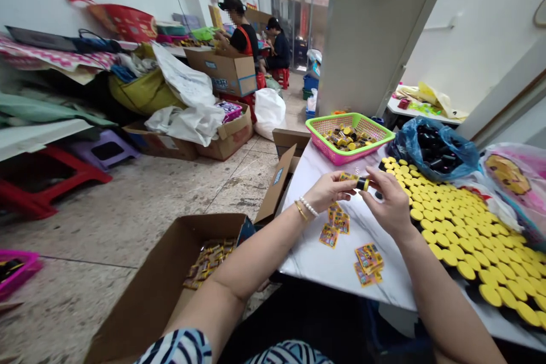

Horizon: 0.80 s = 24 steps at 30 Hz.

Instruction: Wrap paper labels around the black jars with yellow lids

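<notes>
My left hand (327, 191), with a pearl bracelet and a gold bangle at the wrist, is closed on a small black cylinder with a yellow end (362, 183). A yellow printed label shows on its left part. My right hand (389, 200) is at the yellow end, thumb and fingers apart; whether a fingertip touches it I cannot tell. Below my hands, printed stickers lie on the white marbled table (315, 256) in two loose groups, a left one (329, 234) and a right one (368, 264). Many upright black cylinders with yellow tops (460, 222) are packed beside my right arm.
A green-rimmed pink basket (313, 131) of small cylinders stands at the table's back. Right of it lies a blue bag (458, 162) of black pieces. An open cardboard box (140, 290) with labelled pieces stands left below. Two people (247, 40) sit farther back.
</notes>
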### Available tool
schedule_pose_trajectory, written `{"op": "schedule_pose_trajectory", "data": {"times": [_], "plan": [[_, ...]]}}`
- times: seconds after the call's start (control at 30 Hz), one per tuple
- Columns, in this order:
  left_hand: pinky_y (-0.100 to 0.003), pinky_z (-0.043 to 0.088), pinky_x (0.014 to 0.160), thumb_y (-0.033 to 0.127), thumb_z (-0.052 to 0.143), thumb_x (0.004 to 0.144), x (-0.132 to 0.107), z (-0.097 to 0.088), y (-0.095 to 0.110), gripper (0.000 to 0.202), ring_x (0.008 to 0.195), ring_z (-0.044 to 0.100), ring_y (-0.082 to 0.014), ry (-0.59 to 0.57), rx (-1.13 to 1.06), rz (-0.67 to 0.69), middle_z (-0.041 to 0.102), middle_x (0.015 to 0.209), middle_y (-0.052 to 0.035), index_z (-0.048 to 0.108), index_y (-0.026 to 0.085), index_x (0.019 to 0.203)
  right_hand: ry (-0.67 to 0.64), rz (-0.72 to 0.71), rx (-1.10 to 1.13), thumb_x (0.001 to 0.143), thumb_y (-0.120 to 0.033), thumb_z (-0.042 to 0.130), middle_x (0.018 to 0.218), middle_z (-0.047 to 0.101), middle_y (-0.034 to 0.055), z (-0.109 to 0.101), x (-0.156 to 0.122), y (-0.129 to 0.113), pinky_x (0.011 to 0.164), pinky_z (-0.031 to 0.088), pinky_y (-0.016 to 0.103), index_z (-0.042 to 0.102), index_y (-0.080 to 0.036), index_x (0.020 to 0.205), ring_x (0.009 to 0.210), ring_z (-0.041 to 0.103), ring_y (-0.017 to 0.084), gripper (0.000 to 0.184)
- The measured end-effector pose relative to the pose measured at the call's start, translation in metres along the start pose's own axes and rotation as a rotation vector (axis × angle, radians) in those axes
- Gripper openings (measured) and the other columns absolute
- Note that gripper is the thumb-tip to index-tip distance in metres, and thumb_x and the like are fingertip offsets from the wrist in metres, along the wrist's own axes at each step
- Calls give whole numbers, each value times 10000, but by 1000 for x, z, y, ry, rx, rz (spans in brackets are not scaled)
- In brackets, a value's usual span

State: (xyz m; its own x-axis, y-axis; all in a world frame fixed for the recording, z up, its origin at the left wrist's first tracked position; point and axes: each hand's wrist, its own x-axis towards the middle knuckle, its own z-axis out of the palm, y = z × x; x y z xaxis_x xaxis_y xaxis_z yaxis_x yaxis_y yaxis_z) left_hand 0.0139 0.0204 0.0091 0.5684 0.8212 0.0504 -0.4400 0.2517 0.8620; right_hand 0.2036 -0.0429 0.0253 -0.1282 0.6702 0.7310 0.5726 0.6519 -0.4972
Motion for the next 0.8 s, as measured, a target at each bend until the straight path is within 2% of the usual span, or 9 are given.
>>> {"op": "schedule_pose_trajectory", "data": {"times": [0.1,0.23,0.33,0.43,0.57,0.67,0.8], "plan": [[-228,478,662,387,965,667,-5,-7,-8,455,692,637,-94,-11,59,33,707,869,-63,751,101,947,-36,-104,-97,914,-196,723,1231,718,75,7,-3,0,1042,589,485,599,-362,1471,1108,698,263,594],[-228,472,639,406,960,665,-12,-10,-4,489,686,639,-107,1,211,55,713,871,-59,736,127,999,-31,40,48,902,-272,759,1154,743,61,14,-4,4,915,635,464,627,-317,1405,972,725,243,522],[-250,502,646,481,941,673,-13,-13,2,617,728,687,-139,39,117,-8,739,988,-83,706,171,1152,-5,36,21,885,-292,777,1113,741,63,13,-2,6,911,623,460,716,-292,1220,973,716,246,340],[-244,500,636,491,938,671,-10,-17,4,575,706,667,-119,64,84,-33,742,998,-91,718,146,1075,1,-43,-70,883,-280,783,1107,736,71,10,0,7,940,601,452,744,-287,1137,990,704,245,257],[-223,465,634,425,938,679,-8,-17,1,453,687,615,-97,49,198,91,728,881,-70,749,111,944,-24,-23,-64,895,-309,777,1087,749,65,12,0,8,925,603,441,742,-296,1142,970,706,240,250],[-232,469,650,390,920,707,-8,-14,-1,413,681,598,-98,12,299,159,719,859,-49,770,123,984,-26,19,-12,892,-345,786,1057,753,57,15,-2,8,893,611,428,739,-294,1134,942,709,235,252],[-239,484,687,355,906,729,-8,-15,-3,406,714,605,-104,-22,296,178,732,900,-50,772,136,1042,-15,19,-11,879,-337,804,1057,767,58,18,-5,10,931,592,436,748,-295,1143,954,708,236,273]]}}
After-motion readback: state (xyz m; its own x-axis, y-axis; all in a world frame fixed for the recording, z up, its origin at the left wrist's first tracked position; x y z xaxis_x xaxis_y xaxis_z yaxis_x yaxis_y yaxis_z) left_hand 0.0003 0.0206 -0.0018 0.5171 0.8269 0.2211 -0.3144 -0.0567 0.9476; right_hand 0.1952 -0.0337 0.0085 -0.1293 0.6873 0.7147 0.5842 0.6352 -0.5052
